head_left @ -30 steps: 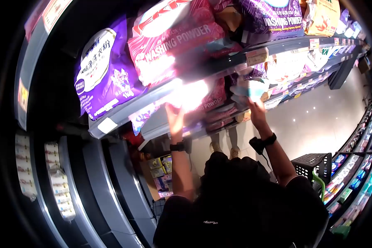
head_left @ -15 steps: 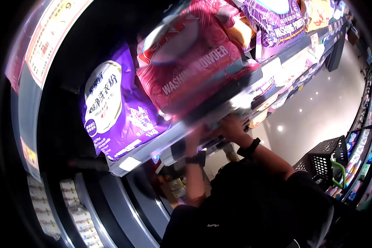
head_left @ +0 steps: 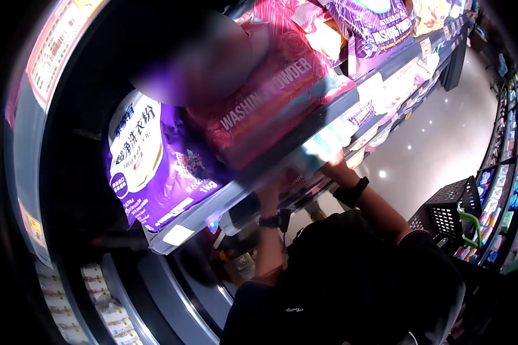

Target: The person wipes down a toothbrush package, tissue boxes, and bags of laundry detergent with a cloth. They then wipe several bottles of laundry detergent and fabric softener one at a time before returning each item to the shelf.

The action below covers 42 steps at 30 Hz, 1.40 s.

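Note:
My right hand (head_left: pixel 338 170) is at the lower shelf, its fingers closed on the near end of a blurred white-and-blue package (head_left: pixel 328 140). My left hand (head_left: pixel 269 188) reaches under the upper shelf's edge; its fingers are smeared and in shadow, and what they touch is hidden. Above both hands, a red washing powder bag (head_left: pixel 270 95) and a purple-and-white bag (head_left: pixel 161 167) stand on the upper shelf (head_left: pixel 204 213).
A purple washing powder bag (head_left: pixel 380 29) stands farther along the shelf. At the right, a black basket (head_left: pixel 452 201) with a green handle is near stocked shelves. Pale floor (head_left: pixel 408 149) lies between the shelf rows. Grey shelf boards (head_left: pixel 167 287) are at the lower left.
The view has shifted slightly. My right hand has moved a little right, and the white-and-blue package shows more clearly beside it. A dark blur now covers part of the red and purple bags.

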Each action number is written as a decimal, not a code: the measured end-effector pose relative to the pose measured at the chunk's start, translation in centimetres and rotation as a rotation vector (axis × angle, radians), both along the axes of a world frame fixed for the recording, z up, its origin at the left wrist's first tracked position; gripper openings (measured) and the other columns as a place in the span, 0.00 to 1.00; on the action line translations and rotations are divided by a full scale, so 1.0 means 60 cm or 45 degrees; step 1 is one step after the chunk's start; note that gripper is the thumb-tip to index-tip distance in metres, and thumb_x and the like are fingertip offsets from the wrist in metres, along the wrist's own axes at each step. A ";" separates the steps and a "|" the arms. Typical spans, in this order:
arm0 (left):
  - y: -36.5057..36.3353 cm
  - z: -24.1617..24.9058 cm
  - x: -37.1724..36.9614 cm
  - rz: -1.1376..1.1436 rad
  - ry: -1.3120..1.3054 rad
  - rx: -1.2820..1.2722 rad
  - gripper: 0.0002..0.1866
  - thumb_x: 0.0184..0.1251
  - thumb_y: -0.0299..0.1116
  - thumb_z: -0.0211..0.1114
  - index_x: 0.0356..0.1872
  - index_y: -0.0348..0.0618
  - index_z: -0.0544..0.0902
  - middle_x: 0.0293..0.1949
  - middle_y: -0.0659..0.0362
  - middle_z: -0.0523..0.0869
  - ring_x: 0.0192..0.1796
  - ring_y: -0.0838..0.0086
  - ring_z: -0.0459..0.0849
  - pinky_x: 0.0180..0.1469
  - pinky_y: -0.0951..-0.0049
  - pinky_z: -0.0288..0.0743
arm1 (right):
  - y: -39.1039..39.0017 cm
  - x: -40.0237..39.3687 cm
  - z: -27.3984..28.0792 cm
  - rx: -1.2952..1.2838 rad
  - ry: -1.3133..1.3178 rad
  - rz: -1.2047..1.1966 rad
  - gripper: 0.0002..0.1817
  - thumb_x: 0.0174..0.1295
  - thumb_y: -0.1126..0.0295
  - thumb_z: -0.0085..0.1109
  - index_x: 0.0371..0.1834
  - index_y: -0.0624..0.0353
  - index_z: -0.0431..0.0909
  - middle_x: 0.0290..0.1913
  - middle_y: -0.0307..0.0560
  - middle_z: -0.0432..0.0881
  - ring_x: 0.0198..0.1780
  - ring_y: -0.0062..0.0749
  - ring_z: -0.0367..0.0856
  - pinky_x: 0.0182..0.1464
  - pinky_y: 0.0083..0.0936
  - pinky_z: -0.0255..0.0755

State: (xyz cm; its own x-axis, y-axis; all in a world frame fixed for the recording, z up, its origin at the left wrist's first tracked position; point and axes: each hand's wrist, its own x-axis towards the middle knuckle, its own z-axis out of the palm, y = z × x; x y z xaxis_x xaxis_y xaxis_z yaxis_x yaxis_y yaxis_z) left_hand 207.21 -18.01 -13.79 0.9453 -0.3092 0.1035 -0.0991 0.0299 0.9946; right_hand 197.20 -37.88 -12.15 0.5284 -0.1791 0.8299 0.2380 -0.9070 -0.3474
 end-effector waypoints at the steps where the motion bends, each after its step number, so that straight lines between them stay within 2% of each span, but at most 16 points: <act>1: -0.005 0.022 -0.009 -0.003 0.114 -0.061 0.27 0.47 0.21 0.70 0.51 0.36 0.70 0.45 0.55 0.80 0.45 0.73 0.80 0.47 0.73 0.77 | 0.012 -0.003 0.003 0.008 0.067 0.055 0.12 0.47 0.74 0.63 0.38 0.60 0.79 0.36 0.48 0.81 0.39 0.47 0.80 0.42 0.38 0.75; 5: -0.004 0.019 -0.027 -0.082 0.252 -0.231 0.27 0.47 0.19 0.70 0.51 0.36 0.70 0.44 0.55 0.81 0.44 0.73 0.80 0.45 0.75 0.77 | 0.062 -0.016 0.072 -0.074 0.397 0.296 0.15 0.48 0.73 0.63 0.41 0.58 0.79 0.39 0.49 0.81 0.42 0.47 0.80 0.46 0.38 0.73; 8: -0.006 0.017 -0.033 -0.108 0.306 -0.360 0.27 0.46 0.18 0.69 0.51 0.35 0.70 0.44 0.55 0.81 0.43 0.74 0.81 0.44 0.76 0.78 | 0.050 -0.017 0.098 -0.168 0.262 0.257 0.15 0.50 0.70 0.62 0.43 0.57 0.78 0.39 0.48 0.81 0.42 0.45 0.80 0.47 0.37 0.73; 10: -0.012 0.034 -0.034 -0.069 0.364 -0.391 0.27 0.46 0.17 0.69 0.51 0.35 0.70 0.44 0.55 0.81 0.42 0.74 0.81 0.43 0.76 0.78 | 0.006 -0.016 -0.010 0.343 0.311 0.405 0.14 0.51 0.70 0.61 0.42 0.57 0.79 0.39 0.48 0.81 0.41 0.46 0.80 0.46 0.37 0.73; 12: -0.026 0.079 -0.045 0.085 0.462 -0.242 0.26 0.46 0.16 0.68 0.50 0.35 0.71 0.42 0.56 0.81 0.40 0.74 0.82 0.39 0.75 0.79 | -0.041 -0.011 -0.042 0.359 0.266 0.245 0.12 0.52 0.71 0.60 0.42 0.57 0.79 0.39 0.47 0.81 0.40 0.44 0.81 0.45 0.37 0.74; 15: -0.039 0.083 -0.047 0.154 0.192 -0.260 0.24 0.47 0.17 0.69 0.48 0.35 0.73 0.40 0.57 0.82 0.34 0.75 0.82 0.34 0.75 0.79 | -0.057 -0.018 0.000 0.186 0.258 0.147 0.12 0.55 0.69 0.57 0.43 0.57 0.79 0.42 0.48 0.81 0.44 0.42 0.80 0.49 0.36 0.73; 19: -0.003 -0.017 -0.005 0.043 0.171 -0.178 0.19 0.51 0.20 0.69 0.46 0.33 0.76 0.35 0.58 0.83 0.35 0.75 0.82 0.41 0.75 0.78 | 0.028 -0.038 0.128 -0.049 0.487 0.332 0.21 0.57 0.61 0.57 0.53 0.57 0.75 0.55 0.52 0.75 0.58 0.41 0.72 0.61 0.37 0.62; 20: -0.007 -0.007 -0.003 -0.073 -0.013 -0.199 0.14 0.52 0.20 0.67 0.41 0.34 0.78 0.34 0.58 0.84 0.37 0.74 0.83 0.42 0.73 0.78 | 0.040 -0.033 0.096 -0.048 0.503 0.333 0.21 0.57 0.61 0.57 0.53 0.57 0.75 0.55 0.52 0.75 0.58 0.41 0.72 0.61 0.37 0.62; 22: -0.005 -0.017 0.006 -0.048 -0.129 -0.140 0.13 0.51 0.19 0.68 0.40 0.34 0.79 0.34 0.58 0.84 0.37 0.74 0.83 0.41 0.73 0.78 | 0.063 -0.022 0.025 -0.038 0.536 0.334 0.22 0.57 0.61 0.57 0.53 0.58 0.74 0.55 0.52 0.75 0.58 0.43 0.72 0.61 0.38 0.62; 24: 0.000 -0.034 0.019 -0.027 -0.246 -0.083 0.13 0.50 0.18 0.68 0.39 0.34 0.79 0.35 0.57 0.84 0.37 0.73 0.83 0.40 0.74 0.78 | 0.062 -0.034 0.104 -0.049 0.706 0.306 0.22 0.57 0.61 0.57 0.54 0.58 0.74 0.55 0.53 0.74 0.57 0.44 0.72 0.61 0.38 0.62; 25: 0.002 -0.042 0.022 -0.014 -0.303 -0.057 0.13 0.50 0.17 0.68 0.38 0.34 0.79 0.35 0.57 0.84 0.37 0.73 0.83 0.40 0.74 0.78 | 0.048 -0.048 0.198 -0.066 0.861 0.280 0.22 0.57 0.61 0.57 0.54 0.59 0.74 0.55 0.53 0.74 0.58 0.45 0.71 0.60 0.38 0.63; 30: -0.015 0.008 -0.009 0.133 0.141 -0.300 0.17 0.45 0.14 0.69 0.39 0.34 0.79 0.37 0.55 0.84 0.38 0.70 0.84 0.41 0.71 0.80 | -0.033 -0.030 -0.022 0.254 0.438 0.054 0.15 0.58 0.64 0.58 0.46 0.59 0.79 0.44 0.54 0.79 0.50 0.46 0.76 0.55 0.38 0.67; 33: -0.024 0.032 -0.023 0.187 0.216 -0.392 0.20 0.44 0.13 0.69 0.42 0.34 0.77 0.40 0.55 0.83 0.38 0.69 0.83 0.42 0.68 0.81 | -0.045 -0.040 -0.034 0.480 0.439 0.130 0.14 0.59 0.66 0.57 0.46 0.59 0.79 0.43 0.52 0.80 0.48 0.45 0.78 0.51 0.36 0.70; 37: -0.015 0.039 -0.039 0.194 0.329 -0.422 0.23 0.45 0.12 0.68 0.45 0.36 0.75 0.43 0.55 0.81 0.40 0.68 0.83 0.42 0.66 0.81 | -0.019 -0.053 -0.014 0.210 0.208 -0.096 0.16 0.61 0.69 0.56 0.52 0.60 0.76 0.48 0.51 0.79 0.49 0.42 0.79 0.50 0.32 0.72; 38: -0.013 0.043 -0.043 0.206 0.381 -0.427 0.23 0.45 0.12 0.68 0.46 0.36 0.75 0.44 0.54 0.81 0.41 0.68 0.83 0.42 0.66 0.81 | -0.017 -0.055 -0.022 0.404 0.233 0.009 0.20 0.62 0.73 0.55 0.59 0.61 0.70 0.56 0.50 0.75 0.55 0.37 0.75 0.56 0.31 0.70; 42: -0.010 0.045 -0.049 0.229 0.396 -0.491 0.21 0.47 0.13 0.67 0.45 0.37 0.75 0.41 0.56 0.80 0.39 0.69 0.82 0.41 0.69 0.79 | -0.007 -0.060 -0.070 1.092 0.151 0.307 0.24 0.64 0.75 0.53 0.64 0.62 0.64 0.60 0.44 0.72 0.60 0.29 0.70 0.60 0.27 0.66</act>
State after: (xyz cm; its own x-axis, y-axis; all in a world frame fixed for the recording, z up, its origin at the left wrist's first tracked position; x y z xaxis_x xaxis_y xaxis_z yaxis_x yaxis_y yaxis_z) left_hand 204.28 -18.60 -11.09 0.9841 -0.1344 -0.1164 0.1621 0.4093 0.8979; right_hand 193.60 -38.32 -16.32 0.7055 -0.5854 0.3994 0.3081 -0.2542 -0.9168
